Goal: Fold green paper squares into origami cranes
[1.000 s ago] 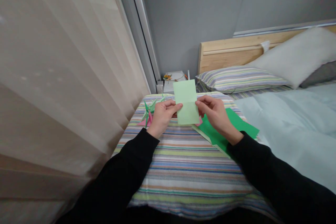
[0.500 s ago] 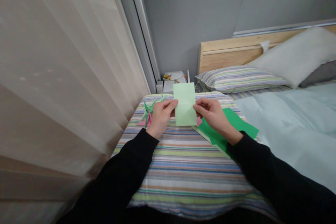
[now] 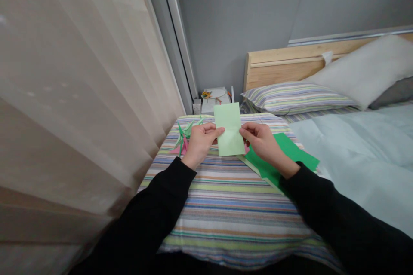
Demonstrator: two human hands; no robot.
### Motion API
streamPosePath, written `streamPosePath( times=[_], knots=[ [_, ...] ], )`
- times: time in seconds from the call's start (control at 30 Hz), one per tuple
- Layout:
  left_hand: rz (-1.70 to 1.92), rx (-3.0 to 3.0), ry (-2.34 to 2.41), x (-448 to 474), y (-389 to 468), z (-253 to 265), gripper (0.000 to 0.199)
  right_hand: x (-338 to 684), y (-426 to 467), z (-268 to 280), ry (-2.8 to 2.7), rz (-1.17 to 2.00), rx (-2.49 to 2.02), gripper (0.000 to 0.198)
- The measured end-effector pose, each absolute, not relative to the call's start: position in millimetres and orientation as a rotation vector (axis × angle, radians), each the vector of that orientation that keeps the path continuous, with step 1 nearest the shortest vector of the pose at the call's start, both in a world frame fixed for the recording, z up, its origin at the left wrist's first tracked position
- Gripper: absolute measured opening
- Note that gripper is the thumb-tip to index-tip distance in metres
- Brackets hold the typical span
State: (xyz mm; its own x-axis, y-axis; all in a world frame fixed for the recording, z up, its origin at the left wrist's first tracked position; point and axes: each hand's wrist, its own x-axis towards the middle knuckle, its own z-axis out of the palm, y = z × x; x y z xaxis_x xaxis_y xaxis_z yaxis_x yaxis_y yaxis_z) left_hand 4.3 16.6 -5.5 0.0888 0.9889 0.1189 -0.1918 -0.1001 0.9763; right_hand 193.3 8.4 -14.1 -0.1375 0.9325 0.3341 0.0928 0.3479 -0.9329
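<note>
A light green rectangle of folded paper (image 3: 229, 137) is held up above the striped cloth, with a faint crease across its middle. My left hand (image 3: 202, 141) pinches its left edge, the thumb lying on the front face. At the right edge, my right hand (image 3: 260, 139) pinches the paper between thumb and fingers. Folded paper cranes (image 3: 184, 135) in green and pink rest beyond my left hand. Under my right wrist lies a stack of green paper sheets (image 3: 295, 157). A bit of pink paper (image 3: 247, 149) shows behind the held piece.
The striped cloth (image 3: 238, 215) covers the surface in front of me. Behind it stands a white box (image 3: 214, 94) with small items on top. A curtain (image 3: 80, 94) hangs at the left. A bed with a pale blue quilt (image 3: 361, 150) and a striped pillow (image 3: 300, 96) is at the right.
The light green paper has tilted slightly, its lower end swinging to the right. My left thumb reaches a little farther onto its face. Both hands keep their hold.
</note>
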Motion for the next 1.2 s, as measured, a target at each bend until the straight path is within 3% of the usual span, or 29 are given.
streamPosePath(
  times=[0.4, 0.93, 1.2],
  knots=[
    [1.319, 1.195, 0.96, 4.4, 17.1, -6.9, 0.033, 195.4, 12.9, -16.0, -1.321, 0.985, -0.994, 0.026],
    [1.362, 1.202, 0.966, 4.2, 17.8, -6.4, 0.038, 195.0, 10.7, -15.5, -1.366, 1.002, -1.005, 0.025],
    [1.298, 1.132, 0.956, 2.8, 13.3, 1.0, 0.03, 194.0, 8.6, -17.4, -1.559, 0.975, -0.962, 0.023]
  ],
)
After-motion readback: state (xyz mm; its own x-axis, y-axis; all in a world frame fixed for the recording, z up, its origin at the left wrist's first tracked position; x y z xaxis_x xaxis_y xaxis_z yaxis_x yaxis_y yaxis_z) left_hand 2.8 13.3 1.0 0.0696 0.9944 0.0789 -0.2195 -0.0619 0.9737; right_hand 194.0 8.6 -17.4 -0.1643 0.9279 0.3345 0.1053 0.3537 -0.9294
